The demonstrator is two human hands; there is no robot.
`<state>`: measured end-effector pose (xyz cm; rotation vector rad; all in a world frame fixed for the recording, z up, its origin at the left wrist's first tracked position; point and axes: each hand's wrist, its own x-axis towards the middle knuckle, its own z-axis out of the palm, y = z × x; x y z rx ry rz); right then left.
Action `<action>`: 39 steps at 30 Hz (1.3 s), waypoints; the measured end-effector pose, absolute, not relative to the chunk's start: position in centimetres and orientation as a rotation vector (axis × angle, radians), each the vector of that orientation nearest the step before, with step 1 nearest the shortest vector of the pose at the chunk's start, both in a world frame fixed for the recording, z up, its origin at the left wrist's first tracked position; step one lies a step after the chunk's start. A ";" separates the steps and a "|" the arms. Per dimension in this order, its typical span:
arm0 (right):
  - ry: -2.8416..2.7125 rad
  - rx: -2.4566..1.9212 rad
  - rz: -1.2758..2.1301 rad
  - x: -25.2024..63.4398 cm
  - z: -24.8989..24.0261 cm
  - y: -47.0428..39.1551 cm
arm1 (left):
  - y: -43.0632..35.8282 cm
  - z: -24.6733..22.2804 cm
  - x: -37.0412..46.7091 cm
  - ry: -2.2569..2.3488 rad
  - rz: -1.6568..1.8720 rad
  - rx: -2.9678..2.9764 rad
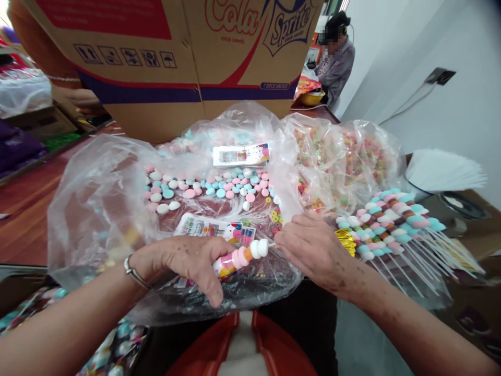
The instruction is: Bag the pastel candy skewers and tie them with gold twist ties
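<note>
A worker's left hand [195, 256] curls its fingers around a glossy printed plastic sleeve [224, 267] and the candy stick of stacked pink, orange and white rounds [239, 257] inside it, over the near middle of a reddish-brown wooden table [31, 224]. The fingertips of the right hand [313, 248] press together, pinching what looks like the thin white stick at its right end.

The piece appears partly wrapped: sleeve on the left end, bare rounds on the right, no fastening visible. At right, a heap of pastel-and-brown sweets on white sticks [391, 224] shows no printed sleeves and seems left to do; shiny packed pieces [123, 339] at near left look finished, though blur hides detail. Flat, colourful printed sleeves [195, 225] lie just beyond the hands, and shiny gold ties [345, 241] beside the right wrist.

Farther back, loose pink, blue and white button sweets [221, 190] spread below clear bags of small coloured rings [344, 156]. Crumpled clear plastic sheeting [90, 193] crowds the hands, and a large brown printed cardboard box [156, 99] blocks the far side. A co-worker in grey [340, 68] sits at far right.
</note>
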<state>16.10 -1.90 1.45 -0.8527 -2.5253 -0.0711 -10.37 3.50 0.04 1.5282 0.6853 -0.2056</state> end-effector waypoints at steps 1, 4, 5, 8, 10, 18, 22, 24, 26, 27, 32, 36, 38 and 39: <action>-2.519 -0.834 -0.087 16.1 1.4 -1.9 | 3.5 -0.1 -10.4 0.671 -0.209 1.509; -2.517 -0.801 -0.126 16.3 1.4 -1.7 | 3.6 -0.2 -10.6 0.640 -0.259 1.494; -2.519 -0.800 -0.137 16.3 1.4 -1.7 | 3.7 -0.3 -10.7 0.642 -0.279 1.496; -2.532 -0.803 -0.143 16.3 1.5 -1.7 | 3.8 -0.5 -10.8 0.680 -0.272 1.492; -2.550 -0.802 -0.117 16.2 1.6 -1.9 | 3.8 -0.7 -10.7 0.694 -0.191 1.483; -2.546 -1.027 0.308 16.3 0.9 -2.6 | 3.1 -0.7 -9.9 0.720 -0.005 1.743; -2.548 -1.107 0.477 16.2 0.6 -2.5 | 3.0 -0.4 -9.9 0.688 -0.015 1.820; -2.550 -1.029 0.424 16.0 0.4 -2.4 | 3.0 -0.5 -10.0 0.687 -0.030 1.809; -2.572 -0.913 0.289 15.8 0.3 -2.2 | 3.0 -0.7 -9.9 0.694 -0.020 1.804; -2.582 -0.862 0.209 15.8 0.2 -2.2 | 3.0 -0.8 -9.9 0.705 -0.006 1.810; -2.564 -0.751 -0.061 16.1 0.3 -2.4 | 2.9 -0.8 -9.6 0.870 0.007 1.911; -2.564 -0.818 -0.025 16.1 0.7 -2.9 | 2.8 -0.4 -9.8 0.944 -0.007 1.942; -2.563 -0.841 0.017 16.0 0.9 -3.1 | 2.7 -0.3 -10.0 0.964 0.012 1.970; -2.556 -0.846 0.030 15.9 1.0 -3.1 | 2.6 -0.3 -10.1 0.970 0.038 1.992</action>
